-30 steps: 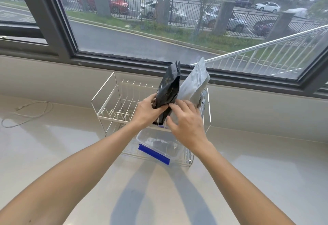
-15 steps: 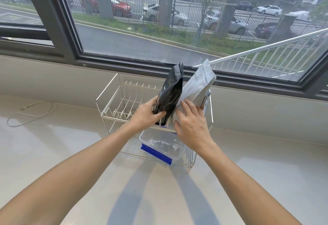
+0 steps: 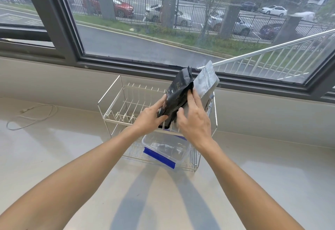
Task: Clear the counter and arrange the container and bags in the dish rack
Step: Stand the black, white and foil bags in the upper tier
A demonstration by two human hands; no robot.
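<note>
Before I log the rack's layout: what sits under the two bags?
Under the black bag and silver bag, a clear container with a blue clip lies on the dish rack's lower tier. Its contents are unclear.

place: probably kitchen | cues: counter (image 3: 253, 184), dish rack (image 3: 116, 110), street-facing window (image 3: 145, 30)

- My left hand (image 3: 147, 119) covers the black bag's (image 3: 178, 96) lower edge.
- My right hand (image 3: 194, 121) hides the silver bag's (image 3: 205, 84) bottom.
- I can't read the black bag's print.
- The container's (image 3: 165, 148) dark contents are blurred.
- Both my forearms are cut off by the frame's bottom edge.
</note>
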